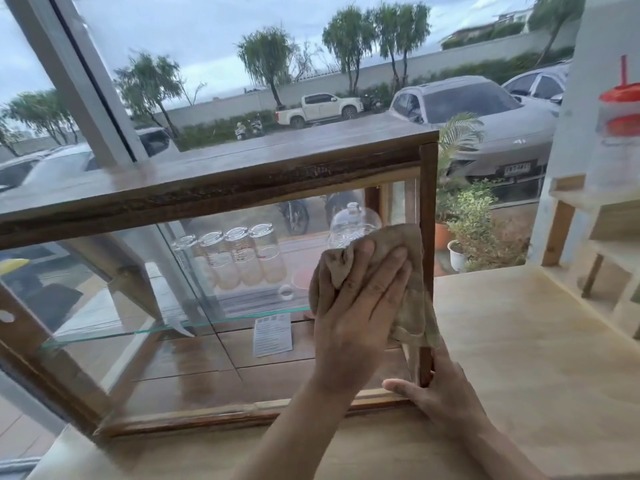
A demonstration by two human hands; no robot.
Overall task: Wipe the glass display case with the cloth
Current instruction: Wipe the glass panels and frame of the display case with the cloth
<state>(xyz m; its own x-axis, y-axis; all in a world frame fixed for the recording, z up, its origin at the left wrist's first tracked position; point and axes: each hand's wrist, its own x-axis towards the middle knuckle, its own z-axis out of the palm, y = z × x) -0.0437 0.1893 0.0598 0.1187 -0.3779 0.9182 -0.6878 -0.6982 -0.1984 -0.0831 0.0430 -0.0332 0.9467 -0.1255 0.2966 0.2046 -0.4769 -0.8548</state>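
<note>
The glass display case (214, 174) has a dark wooden frame and stands on a pale wooden counter (519, 341). My left hand (360, 306) presses a beige cloth (412, 306) flat against the front glass pane, close to the case's right front post. Part of the cloth hangs down over that post. My right hand (446, 396) grips the bottom of the same post, with the thumb lying along the base rail. Inside the case, on a glass shelf, stand several upturned glasses (239, 258) and a glass dome (353, 223).
A paper card (273, 334) lies on the case floor. At the right stands a pale wooden rack (595, 220) with an orange-lidded container (620, 112). A large window behind the case shows parked cars and potted plants (478, 230).
</note>
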